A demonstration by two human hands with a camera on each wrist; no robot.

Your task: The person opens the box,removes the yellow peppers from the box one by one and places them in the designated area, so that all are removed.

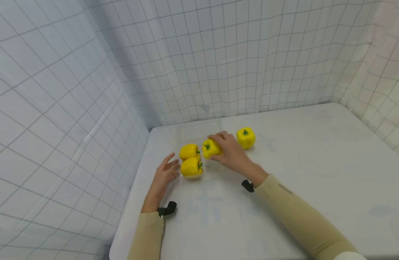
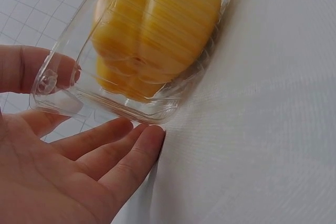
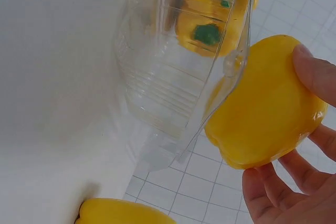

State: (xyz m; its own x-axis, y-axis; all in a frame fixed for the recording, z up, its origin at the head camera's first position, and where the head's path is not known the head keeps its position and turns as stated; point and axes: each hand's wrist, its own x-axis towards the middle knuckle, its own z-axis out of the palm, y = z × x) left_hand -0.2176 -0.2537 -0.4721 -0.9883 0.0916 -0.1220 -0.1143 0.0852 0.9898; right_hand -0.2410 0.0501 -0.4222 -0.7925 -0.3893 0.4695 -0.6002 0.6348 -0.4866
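Observation:
My right hand point(image 1: 232, 153) grips a yellow bell pepper point(image 1: 210, 148) above the right part of a clear plastic container point(image 3: 163, 93). Its thumb and fingers press opposite sides of the pepper in the right wrist view. Two more yellow bell peppers point(image 1: 189, 152) point(image 1: 191, 167) lie on their sides in the container's left part, green stems towards the right. My left hand point(image 1: 163, 176) is beside the container's left end, fingers loosely extended. In the left wrist view its fingertips point(image 2: 149, 137) lie against or close to the plastic edge; firm contact cannot be told.
Another yellow bell pepper point(image 1: 246, 138) stands upright on the white table point(image 1: 300, 155), right of the container. A transparent lid point(image 1: 199, 130) lies opened out behind the container. Grid-patterned white curtains point(image 1: 219, 65) surround the table at the back and both sides.

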